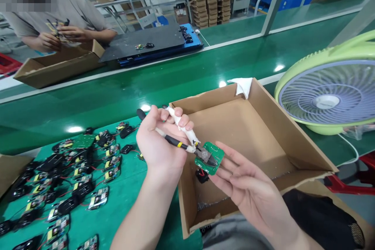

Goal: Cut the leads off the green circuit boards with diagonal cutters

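Observation:
My left hand [164, 136] is wrapped round a pair of side cutters [177, 140], whose handles are dark with yellow bands and partly covered in white wrapping. The cutter jaws lie over a green circuit board [218, 150], solder side up. My right hand [249, 183] supports that board at its right edge, fingers stretched beneath and beside it. A black part with red wires [202, 175] hangs under the board. Both hands are above the near left part of an open cardboard box [231, 121]. How the fingers grip under the board is partly hidden.
Several circuit boards with black parts [79, 179] lie on the green mat at left. A green fan [325, 97] stands at right. White cloth [243, 86] hangs on the box's far rim. Across the bench, a person [64, 19] holds a tool above another cardboard box [61, 62].

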{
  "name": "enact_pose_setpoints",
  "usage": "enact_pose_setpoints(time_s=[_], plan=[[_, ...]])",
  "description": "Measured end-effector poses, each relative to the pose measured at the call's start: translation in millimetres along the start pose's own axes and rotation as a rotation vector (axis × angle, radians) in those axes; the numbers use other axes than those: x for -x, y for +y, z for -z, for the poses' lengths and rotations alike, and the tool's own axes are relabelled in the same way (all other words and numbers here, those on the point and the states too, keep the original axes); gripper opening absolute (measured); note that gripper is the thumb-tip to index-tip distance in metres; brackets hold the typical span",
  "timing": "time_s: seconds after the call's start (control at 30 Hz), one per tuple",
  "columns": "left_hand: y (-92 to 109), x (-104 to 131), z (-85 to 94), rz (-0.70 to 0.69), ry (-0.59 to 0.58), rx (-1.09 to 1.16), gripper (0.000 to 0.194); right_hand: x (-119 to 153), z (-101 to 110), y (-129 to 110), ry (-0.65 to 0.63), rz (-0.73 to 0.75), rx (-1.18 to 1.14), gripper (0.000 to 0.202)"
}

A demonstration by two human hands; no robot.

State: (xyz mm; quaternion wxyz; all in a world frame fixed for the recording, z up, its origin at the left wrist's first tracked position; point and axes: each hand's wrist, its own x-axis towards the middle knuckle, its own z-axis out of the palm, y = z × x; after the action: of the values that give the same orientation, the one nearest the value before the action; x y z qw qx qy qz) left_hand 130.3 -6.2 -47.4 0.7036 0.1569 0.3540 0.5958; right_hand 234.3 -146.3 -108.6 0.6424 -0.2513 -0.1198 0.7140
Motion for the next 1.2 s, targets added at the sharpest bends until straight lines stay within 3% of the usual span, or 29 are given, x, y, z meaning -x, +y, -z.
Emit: enact_pose_setpoints(time_s=[0.63, 1.2], plan=[[-0.6, 1.2, 2.7, -0.058, -0.112, -0.024, 0.045, 0.2, -4.2, 3.0, -0.022, 0.042, -0.054, 0.037], [-3.2, 0.0, 0.3, -0.103, -0.132, -0.011, 0.051, -3.3, -1.6, 0.9, 0.020, -0.063, -0.063, 0.051]])
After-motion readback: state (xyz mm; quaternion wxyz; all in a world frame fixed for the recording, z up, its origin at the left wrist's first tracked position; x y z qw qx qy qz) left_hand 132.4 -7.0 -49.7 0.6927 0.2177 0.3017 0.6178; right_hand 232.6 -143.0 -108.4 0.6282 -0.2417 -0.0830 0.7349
